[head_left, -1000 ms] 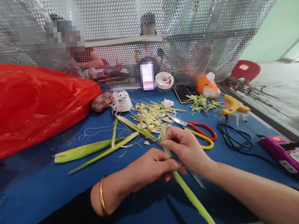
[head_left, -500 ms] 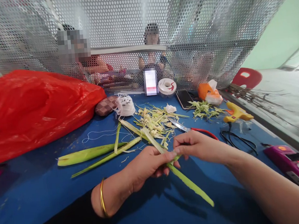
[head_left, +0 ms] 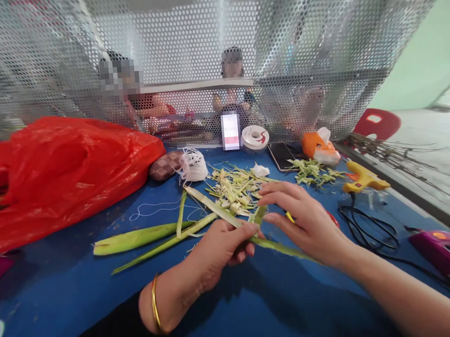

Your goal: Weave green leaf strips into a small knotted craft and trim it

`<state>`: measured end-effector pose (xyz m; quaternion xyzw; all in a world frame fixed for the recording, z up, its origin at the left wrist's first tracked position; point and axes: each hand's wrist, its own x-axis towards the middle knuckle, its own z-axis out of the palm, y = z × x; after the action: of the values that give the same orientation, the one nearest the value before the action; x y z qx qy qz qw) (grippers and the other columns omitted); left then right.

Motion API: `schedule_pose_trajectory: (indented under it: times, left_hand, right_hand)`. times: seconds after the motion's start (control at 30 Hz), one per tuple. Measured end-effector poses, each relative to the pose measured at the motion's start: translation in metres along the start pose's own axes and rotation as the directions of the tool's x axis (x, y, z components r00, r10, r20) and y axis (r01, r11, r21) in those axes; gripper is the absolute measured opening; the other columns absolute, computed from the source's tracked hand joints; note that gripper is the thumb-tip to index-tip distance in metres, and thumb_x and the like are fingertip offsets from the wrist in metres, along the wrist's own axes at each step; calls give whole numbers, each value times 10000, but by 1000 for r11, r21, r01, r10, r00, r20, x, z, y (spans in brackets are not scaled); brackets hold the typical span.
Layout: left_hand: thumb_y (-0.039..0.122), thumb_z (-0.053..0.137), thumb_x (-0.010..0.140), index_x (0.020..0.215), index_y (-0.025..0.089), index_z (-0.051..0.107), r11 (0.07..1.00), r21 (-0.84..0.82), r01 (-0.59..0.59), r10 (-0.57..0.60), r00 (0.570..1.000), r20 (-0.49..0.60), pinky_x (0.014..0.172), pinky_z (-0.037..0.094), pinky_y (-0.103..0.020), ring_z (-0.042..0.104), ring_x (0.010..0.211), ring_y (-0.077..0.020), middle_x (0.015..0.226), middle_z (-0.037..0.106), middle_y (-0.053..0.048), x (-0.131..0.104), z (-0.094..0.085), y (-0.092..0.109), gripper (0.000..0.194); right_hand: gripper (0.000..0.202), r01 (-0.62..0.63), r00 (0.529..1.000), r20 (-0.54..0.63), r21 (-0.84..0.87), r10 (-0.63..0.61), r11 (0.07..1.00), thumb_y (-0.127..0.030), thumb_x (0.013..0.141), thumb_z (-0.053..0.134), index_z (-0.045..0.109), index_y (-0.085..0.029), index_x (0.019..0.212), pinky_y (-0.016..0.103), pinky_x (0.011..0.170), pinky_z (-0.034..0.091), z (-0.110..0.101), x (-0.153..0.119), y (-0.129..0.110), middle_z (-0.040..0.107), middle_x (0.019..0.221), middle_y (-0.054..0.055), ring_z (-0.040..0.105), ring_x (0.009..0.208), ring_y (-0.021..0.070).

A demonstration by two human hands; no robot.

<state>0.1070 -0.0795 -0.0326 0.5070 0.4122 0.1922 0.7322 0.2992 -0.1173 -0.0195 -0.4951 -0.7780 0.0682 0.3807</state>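
My left hand (head_left: 230,240) is closed, with thumb and fingers pinching a long green leaf strip (head_left: 280,247). A short folded leaf end (head_left: 258,214) sticks up from that pinch. My right hand (head_left: 305,222) hovers just right of it, fingers stretched and apart; its fingertips come close to the leaf end, and I cannot tell whether they touch. Beneath and behind this hand, the scissors are mostly hidden, with a bit of red handle (head_left: 333,219) showing. Left of my hands lie a broad green leaf sheath (head_left: 137,239) and a thin green stalk (head_left: 164,244).
Pale leaf scraps (head_left: 232,188) lie beyond my hands, beside white string (head_left: 192,166). A red plastic bag (head_left: 73,175) fills the left. At the right are a yellow glue gun (head_left: 366,176), its black cable and a purple power strip (head_left: 448,260). A ribbon spool (head_left: 255,137) stands behind.
My right hand has let go of the leaf strip, lifted slightly rightward and spread its fingers, covering the scissors. My left hand keeps its pinch. The view has tilted slightly upward.
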Motion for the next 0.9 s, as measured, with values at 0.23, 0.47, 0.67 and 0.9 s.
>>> schedule_pose_trajectory:
  times: [0.23,0.47,0.67,0.9]
  left_hand:
    - [443,804,644,781,143,629,988,4,-155,155,987,32,411,225,-194,327,444,-43,538,459,82,-1,-2,6,374]
    - [396,720,709,696,156,599,975,138,-174,165,983,74,437,231,-223,355,451,-59,519,477,66,-3,-1,6,269]
    - [334,701,705,704,184,559,973,175,-152,144,988,54,497,260,-246,375,491,-76,526,485,74,-4,-1,8,207]
    - [326,751,651,707,170,584,978,166,-129,126,992,25,495,259,-242,376,496,-75,539,480,77,-1,-3,7,235]
  right_hand:
    - [307,-145,942,315,61,119,988,-381,955,515,612,-193,733,284,684,414,-2,-1,-13,633,705,7,576,688,156]
    - [380,-421,830,517,330,211,845,-441,923,545,590,-183,648,238,581,386,3,-2,-2,554,616,-21,512,597,121]
    - [338,-491,779,591,369,208,789,-390,887,596,623,-186,618,256,583,404,-5,0,2,574,590,-9,533,588,135]
    - [317,-524,750,624,362,217,771,-368,880,593,622,-187,622,257,572,384,-9,0,3,581,594,-10,527,588,132]
